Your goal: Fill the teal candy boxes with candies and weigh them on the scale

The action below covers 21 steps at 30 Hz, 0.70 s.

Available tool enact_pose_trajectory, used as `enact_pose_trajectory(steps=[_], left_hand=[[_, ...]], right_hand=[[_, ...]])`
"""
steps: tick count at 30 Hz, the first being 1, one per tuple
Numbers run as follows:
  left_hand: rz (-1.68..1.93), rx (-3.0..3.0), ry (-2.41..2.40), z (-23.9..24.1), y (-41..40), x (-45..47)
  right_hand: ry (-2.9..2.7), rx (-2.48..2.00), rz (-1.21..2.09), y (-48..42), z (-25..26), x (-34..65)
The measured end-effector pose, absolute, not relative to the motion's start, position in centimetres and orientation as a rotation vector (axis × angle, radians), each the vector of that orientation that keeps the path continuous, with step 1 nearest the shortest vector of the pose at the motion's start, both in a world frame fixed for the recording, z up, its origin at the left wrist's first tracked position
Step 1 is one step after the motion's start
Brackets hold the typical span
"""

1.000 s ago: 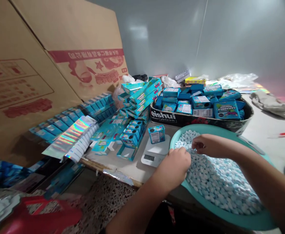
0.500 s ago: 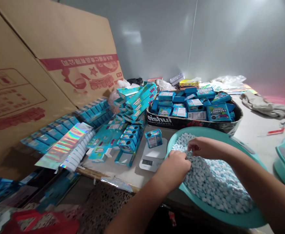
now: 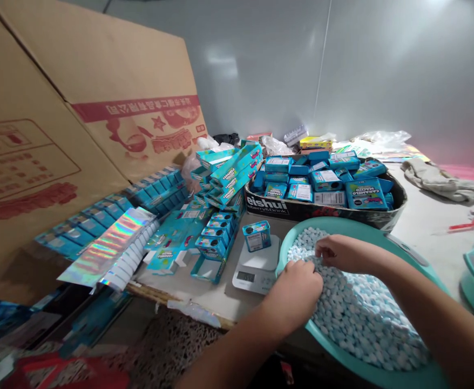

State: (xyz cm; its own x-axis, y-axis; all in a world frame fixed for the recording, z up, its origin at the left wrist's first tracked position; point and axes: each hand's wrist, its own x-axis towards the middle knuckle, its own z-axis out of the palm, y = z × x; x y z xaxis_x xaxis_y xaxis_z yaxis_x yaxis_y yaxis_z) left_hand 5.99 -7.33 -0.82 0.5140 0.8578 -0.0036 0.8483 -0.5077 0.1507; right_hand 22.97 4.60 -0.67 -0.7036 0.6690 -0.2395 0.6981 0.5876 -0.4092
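In the lower right of the frame, we have our left hand [image 3: 296, 289] and our right hand [image 3: 336, 251] close together over the left part of a teal basin [image 3: 360, 229]. The basin holds a heap of small white and pale-blue pieces [image 3: 358, 319]. Our fingers are curled on both hands, with the fingertips low among the pieces; we cannot tell whether either hand grips any.

Just left of the basin, near the middle of the frame, a small blue box [image 3: 257, 236] stands on a white scale [image 3: 263, 260], whose reading we cannot make out. Left of that, we see a row of similar boxes [image 3: 215, 235] in a long tray [image 3: 208, 269], and above it a pile of teal trays [image 3: 232, 175].

Right of centre, behind the basin, a black-sided carton [image 3: 269, 206] is full of blue packs [image 3: 328, 181]. A large cardboard box [image 3: 99, 75] fills the upper left, and a grey cloth [image 3: 443, 179] lies towards the right edge.
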Motion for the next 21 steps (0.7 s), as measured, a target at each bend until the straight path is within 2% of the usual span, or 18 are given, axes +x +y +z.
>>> enact_pose_trajectory(steps=[8, 13, 17, 21], left_hand=[[0.335, 2.675, 1.323, -1.8, -6.8, 5.0], [0.843, 2.562, 1.304, -1.3, -6.5, 3.0], [1.384, 2.274, 1.604, 0.0, -5.8, -1.2], [1.434, 2.021, 2.011, -0.2, -3.8, -5.6]], right_hand=[[2.765, 1.147, -0.76, 4.9, -0.9, 23.1], [2.761, 1.164, -0.841, 5.3, -1.9, 23.4], [2.722, 1.209, -0.879, 5.4, -2.0, 23.5], [2.702, 1.24, -0.862, 5.0, -1.2, 23.2]])
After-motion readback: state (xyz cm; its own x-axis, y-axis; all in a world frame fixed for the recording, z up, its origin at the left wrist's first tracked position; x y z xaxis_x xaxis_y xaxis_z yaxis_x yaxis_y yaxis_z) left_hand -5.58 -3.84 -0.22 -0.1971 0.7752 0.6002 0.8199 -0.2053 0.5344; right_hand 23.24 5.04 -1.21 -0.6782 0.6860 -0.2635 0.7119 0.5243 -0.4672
